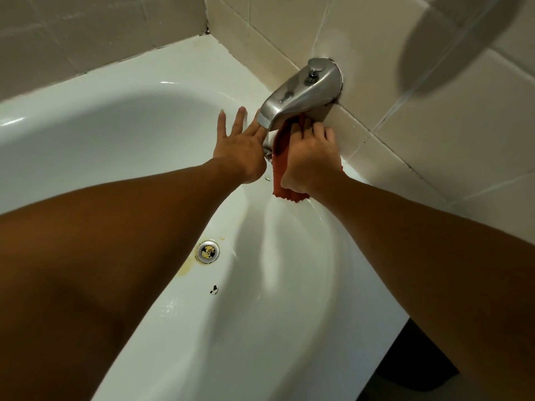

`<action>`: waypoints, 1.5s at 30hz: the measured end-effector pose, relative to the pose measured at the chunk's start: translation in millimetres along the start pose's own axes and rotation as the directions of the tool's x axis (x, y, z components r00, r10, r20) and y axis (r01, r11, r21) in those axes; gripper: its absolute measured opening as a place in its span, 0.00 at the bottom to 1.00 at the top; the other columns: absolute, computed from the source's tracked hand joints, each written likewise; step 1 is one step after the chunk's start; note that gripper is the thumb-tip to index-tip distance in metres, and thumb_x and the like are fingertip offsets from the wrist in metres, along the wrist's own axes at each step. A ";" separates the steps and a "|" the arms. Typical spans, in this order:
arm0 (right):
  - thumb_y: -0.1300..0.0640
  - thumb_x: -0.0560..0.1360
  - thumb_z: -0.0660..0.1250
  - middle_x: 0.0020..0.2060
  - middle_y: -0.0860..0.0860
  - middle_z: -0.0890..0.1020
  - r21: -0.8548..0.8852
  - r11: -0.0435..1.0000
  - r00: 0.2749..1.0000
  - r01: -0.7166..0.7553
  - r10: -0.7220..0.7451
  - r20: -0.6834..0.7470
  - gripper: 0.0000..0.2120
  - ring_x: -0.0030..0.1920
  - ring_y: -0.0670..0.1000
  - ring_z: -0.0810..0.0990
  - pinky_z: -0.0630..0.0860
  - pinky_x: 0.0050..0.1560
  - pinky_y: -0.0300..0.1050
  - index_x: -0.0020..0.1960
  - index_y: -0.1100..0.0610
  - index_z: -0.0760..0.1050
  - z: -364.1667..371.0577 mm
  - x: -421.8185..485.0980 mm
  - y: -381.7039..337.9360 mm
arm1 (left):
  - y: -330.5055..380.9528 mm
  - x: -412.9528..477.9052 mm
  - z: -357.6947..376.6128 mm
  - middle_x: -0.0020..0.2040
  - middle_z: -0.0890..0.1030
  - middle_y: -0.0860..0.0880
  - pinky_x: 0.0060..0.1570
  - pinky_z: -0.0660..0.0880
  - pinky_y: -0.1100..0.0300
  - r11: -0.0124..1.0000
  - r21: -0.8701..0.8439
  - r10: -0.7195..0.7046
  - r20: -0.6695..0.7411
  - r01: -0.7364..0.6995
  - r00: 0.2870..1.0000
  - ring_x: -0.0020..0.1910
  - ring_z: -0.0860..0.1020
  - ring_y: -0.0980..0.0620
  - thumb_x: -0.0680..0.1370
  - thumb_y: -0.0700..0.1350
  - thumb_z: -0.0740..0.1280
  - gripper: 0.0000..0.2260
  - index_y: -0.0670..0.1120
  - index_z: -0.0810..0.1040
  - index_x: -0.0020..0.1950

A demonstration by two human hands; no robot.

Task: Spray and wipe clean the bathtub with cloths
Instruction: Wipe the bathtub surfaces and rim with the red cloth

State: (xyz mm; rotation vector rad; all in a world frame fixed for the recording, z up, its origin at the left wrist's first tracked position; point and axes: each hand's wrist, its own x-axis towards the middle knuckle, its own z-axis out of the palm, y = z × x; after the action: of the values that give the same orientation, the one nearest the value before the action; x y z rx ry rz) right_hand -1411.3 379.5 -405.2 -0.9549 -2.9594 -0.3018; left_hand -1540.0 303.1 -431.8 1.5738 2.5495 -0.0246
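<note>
A white bathtub fills the view below me. A brushed metal tub spout juts from the tiled end wall. My right hand grips an orange-red cloth and presses it up under the spout; the cloth's lower edge hangs past my wrist. My left hand lies flat on the tub's end wall beside the spout with straight, spread fingers, one fingertip hidden behind the spout's mouth.
A round metal drain with yellowish stains around it sits in the tub floor, with a dark chip nearby. Beige tiled walls enclose the tub's corner. A blurred grey object hangs at the upper right.
</note>
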 end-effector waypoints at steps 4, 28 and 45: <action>0.43 0.65 0.79 0.58 0.62 0.82 0.008 0.999 0.998 -0.035 0.036 -0.052 0.40 0.60 0.64 0.78 0.71 0.66 0.55 0.67 0.66 0.74 2.9 -5.5 1.1 | -0.1 -1.2 0.2 0.84 0.43 0.47 0.73 0.30 0.36 1.000 0.005 -0.011 0.005 0.011 1.000 0.81 0.35 0.42 0.82 0.46 0.58 0.35 0.52 0.40 0.83; 0.44 0.72 0.75 0.77 0.61 0.66 0.022 0.999 0.998 -0.032 0.030 0.060 0.44 0.77 0.63 0.61 0.59 0.75 0.56 0.79 0.61 0.60 9.3 -4.7 3.5 | 10.1 1.0 7.6 0.84 0.45 0.46 0.73 0.30 0.34 0.993 -0.097 -0.073 0.002 0.073 0.997 0.81 0.35 0.41 0.82 0.49 0.59 0.34 0.51 0.44 0.84; 0.43 0.63 0.80 0.59 0.64 0.82 -0.021 1.000 0.995 -0.013 0.011 -0.094 0.38 0.63 0.66 0.77 0.72 0.64 0.57 0.64 0.65 0.77 19.0 3.3 -6.0 | 2.0 3.1 10.6 0.84 0.45 0.47 0.72 0.31 0.33 0.998 -0.052 -0.031 -0.026 0.030 0.999 0.81 0.36 0.39 0.82 0.50 0.57 0.34 0.53 0.42 0.84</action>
State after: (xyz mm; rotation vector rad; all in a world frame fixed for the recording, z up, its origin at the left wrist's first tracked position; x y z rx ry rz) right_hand -1416.6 380.2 -424.7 -0.9332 -2.8700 -0.3683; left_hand -1538.4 305.8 -442.6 1.5266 2.5724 0.0584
